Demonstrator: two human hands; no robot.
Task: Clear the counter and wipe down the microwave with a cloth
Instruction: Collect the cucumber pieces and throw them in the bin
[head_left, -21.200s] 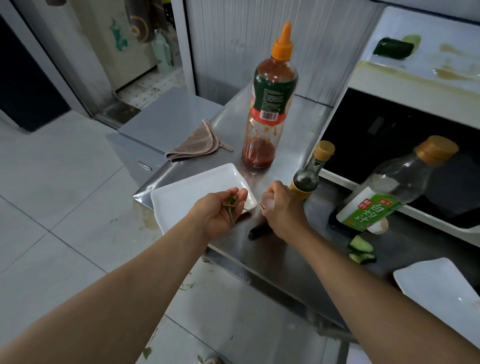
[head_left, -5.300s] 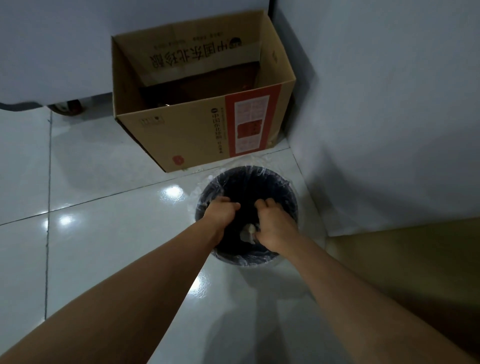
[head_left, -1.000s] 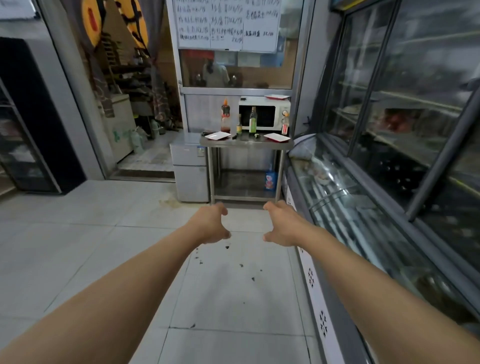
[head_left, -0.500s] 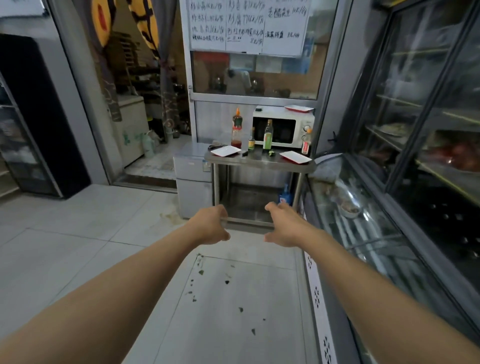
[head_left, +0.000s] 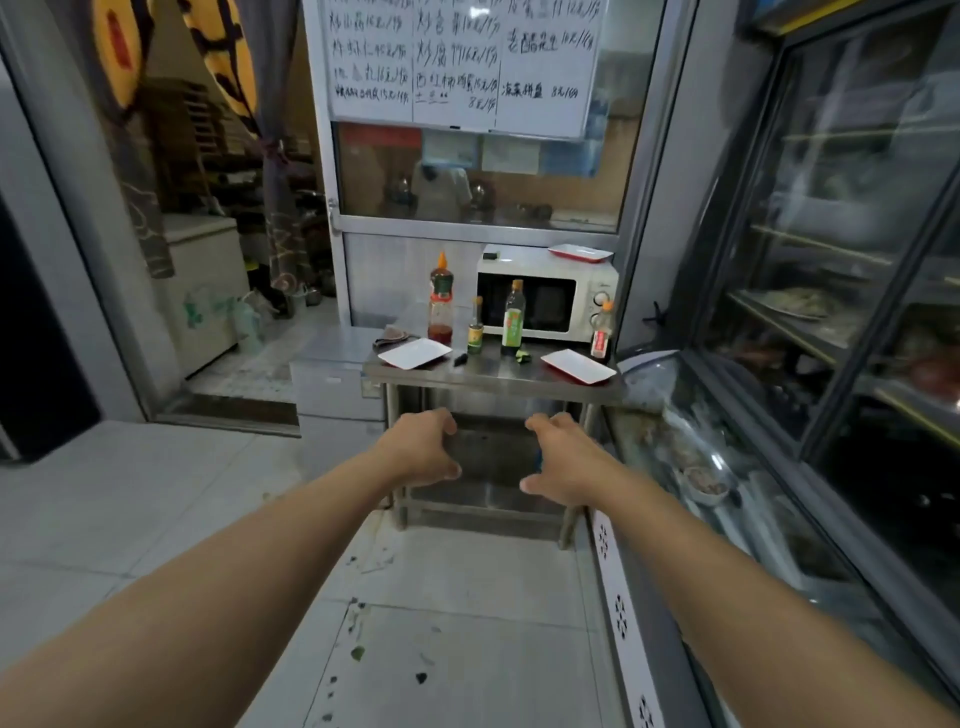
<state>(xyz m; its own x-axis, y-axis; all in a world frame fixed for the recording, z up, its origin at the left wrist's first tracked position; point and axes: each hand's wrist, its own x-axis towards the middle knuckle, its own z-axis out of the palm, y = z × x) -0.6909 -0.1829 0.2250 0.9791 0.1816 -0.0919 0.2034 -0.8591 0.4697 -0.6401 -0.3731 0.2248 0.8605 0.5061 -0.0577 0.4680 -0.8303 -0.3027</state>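
A steel counter (head_left: 498, 376) stands ahead with a white microwave (head_left: 550, 296) at its back. On it are a red sauce bottle (head_left: 441, 301), a small dark bottle (head_left: 475, 327), a green-labelled bottle (head_left: 513, 319), a small red-labelled bottle (head_left: 602, 332), two white plates (head_left: 414, 354) (head_left: 577, 366), cucumber bits (head_left: 521, 355) and a brown cloth (head_left: 390, 335) at the left end. A red-rimmed tray (head_left: 581, 253) lies on the microwave. My left hand (head_left: 421, 449) and my right hand (head_left: 563, 460) are held out in front, empty, fingers apart, short of the counter.
A glass display case (head_left: 727, 493) runs along the right. A low steel cabinet (head_left: 332, 374) sits left of the counter, beside an open doorway (head_left: 223, 291). Green scraps (head_left: 358, 652) dot the tiled floor. A menu whiteboard (head_left: 457, 62) hangs above.
I have walked closer to the counter; it and the microwave now look larger. Both hands stay empty and held out in front.
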